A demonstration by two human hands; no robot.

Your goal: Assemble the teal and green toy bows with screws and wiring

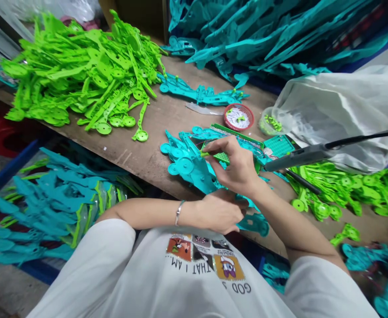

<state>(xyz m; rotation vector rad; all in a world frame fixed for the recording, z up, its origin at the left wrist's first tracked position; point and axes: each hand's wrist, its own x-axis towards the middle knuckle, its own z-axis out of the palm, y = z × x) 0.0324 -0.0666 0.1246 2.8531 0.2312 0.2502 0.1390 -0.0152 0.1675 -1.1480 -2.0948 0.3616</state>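
My left hand (218, 211) is closed around the near side of a teal plastic part (197, 170) with round discs, lying at the table's front edge. Above it, my right hand (235, 163) pinches a small yellow-green piece (204, 154) between thumb and fingertips, against the teal part. Its far end is hidden by the fingers. A green perforated tray (258, 143) with small metallic bits lies just beyond the teal part, partly covered by it and by my right hand.
A heap of green plastic parts (91, 75) fills the table's left side. Beyond my hands are a red basket (239, 117), a clear tub (270, 121) and a white bag (342, 110). A grey corded tool (296, 157) extends in from the right. Teal parts (58, 194) fill a lower-left crate.
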